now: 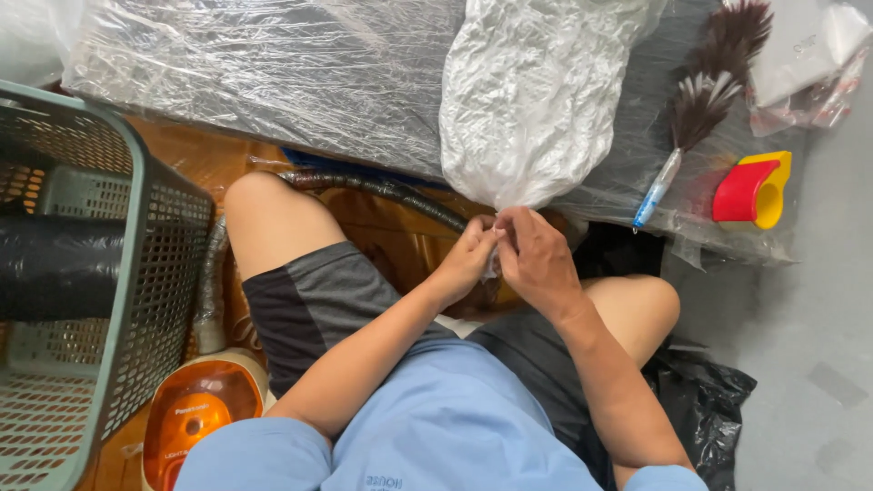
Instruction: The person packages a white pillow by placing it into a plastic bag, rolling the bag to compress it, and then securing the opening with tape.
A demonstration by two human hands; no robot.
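Note:
A crumpled clear plastic bag [532,95], full and bulging, lies in front of my knees with its gathered neck pointing toward me. My left hand [468,256] and my right hand [536,259] meet at that neck, fingers pinched on the twisted plastic. Both hands are closed on the neck, close together and touching. I sit with bare knees apart, in grey shorts and a light blue shirt.
A grey-green lattice basket [136,273] stands at the left with a black roll inside. An orange vacuum cleaner [195,409] and its hose [382,189] lie by my left leg. A feather duster [696,118], a red-and-yellow scoop [750,189], plastic-wrapped goods [255,73] and a black bag [700,409] surround me.

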